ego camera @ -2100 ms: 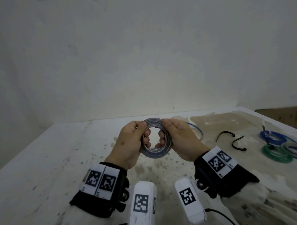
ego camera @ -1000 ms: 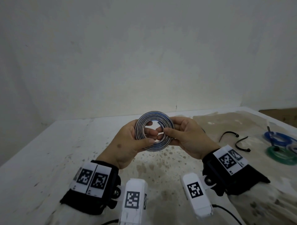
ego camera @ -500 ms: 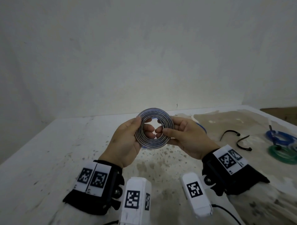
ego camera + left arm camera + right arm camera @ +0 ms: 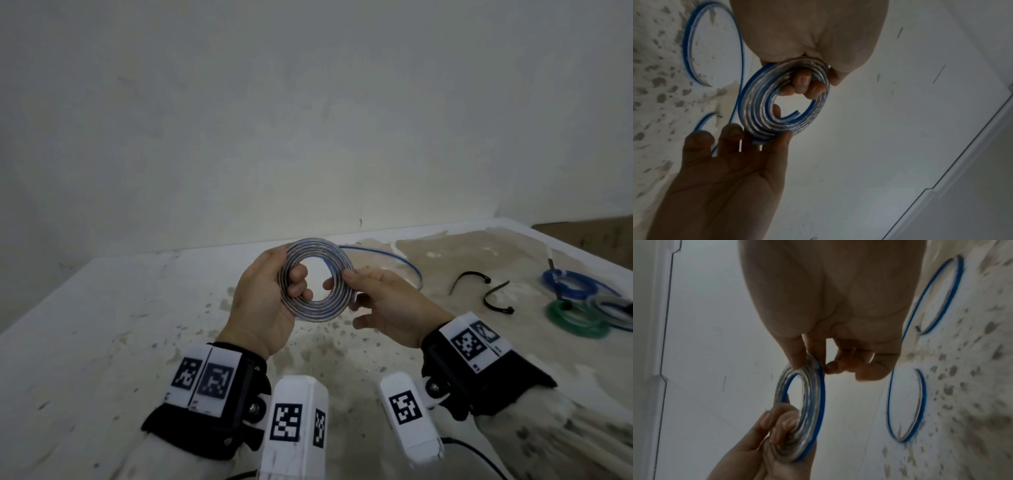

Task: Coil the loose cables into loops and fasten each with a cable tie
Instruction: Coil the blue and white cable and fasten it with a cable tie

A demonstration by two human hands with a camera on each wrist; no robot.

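Observation:
A flat spiral coil of clear cable with a blue stripe (image 4: pixel 318 313) is held up above the table between both hands. My left hand (image 4: pixel 270 284) grips its left side, thumb over the rim and fingers through the hole. My right hand (image 4: pixel 373 294) pinches the right rim between thumb and forefinger. The loose tail (image 4: pixel 394 260) runs from the coil down to the table behind my right hand. The left wrist view shows the coil (image 4: pixel 764 104) with its inner end free, and the right wrist view shows the coil (image 4: pixel 812 402) edge-on. Two black cable ties (image 4: pixel 469 277) lie to the right.
A blue coil (image 4: pixel 568 284), a green coil (image 4: pixel 575 322) and a part-hidden clear one (image 4: pixel 613 308) lie at the table's right edge. The loose tail curls in open loops (image 4: pixel 920 402) on the stained white table (image 4: pixel 102 342). A wall stands close behind.
The coil has risen a little and turned to face me more. My right hand has shifted out to the coil's right rim, and the tail now shows behind it.

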